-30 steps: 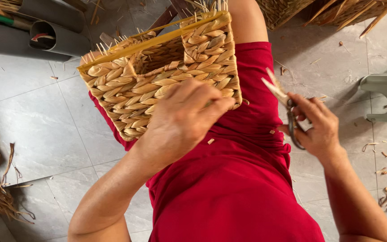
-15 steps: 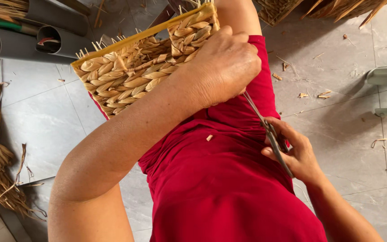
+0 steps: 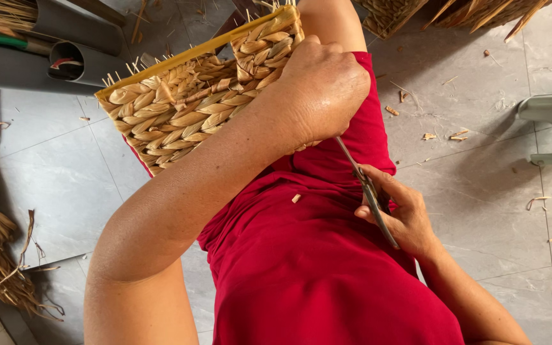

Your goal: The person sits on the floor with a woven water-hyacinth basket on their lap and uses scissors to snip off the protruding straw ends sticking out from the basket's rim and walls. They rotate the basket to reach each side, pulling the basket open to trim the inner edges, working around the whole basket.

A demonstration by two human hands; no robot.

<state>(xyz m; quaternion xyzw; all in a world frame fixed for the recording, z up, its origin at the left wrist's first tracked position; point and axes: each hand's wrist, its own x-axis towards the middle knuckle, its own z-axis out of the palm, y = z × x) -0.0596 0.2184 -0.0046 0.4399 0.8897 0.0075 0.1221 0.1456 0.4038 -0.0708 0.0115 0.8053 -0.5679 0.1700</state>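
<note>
Woven basket (image 3: 186,108) rests on your lap, your left hand (image 3: 324,89) clamped over its near corner; your right hand (image 3: 397,214) clenches scissors (image 3: 365,188), blades pointing up-left beneath that corner.

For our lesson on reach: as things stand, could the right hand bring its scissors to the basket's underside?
Probably yes. The right hand already points the scissors up under the basket, with only the left hand near the blades; their tips are hidden beneath it.
</note>
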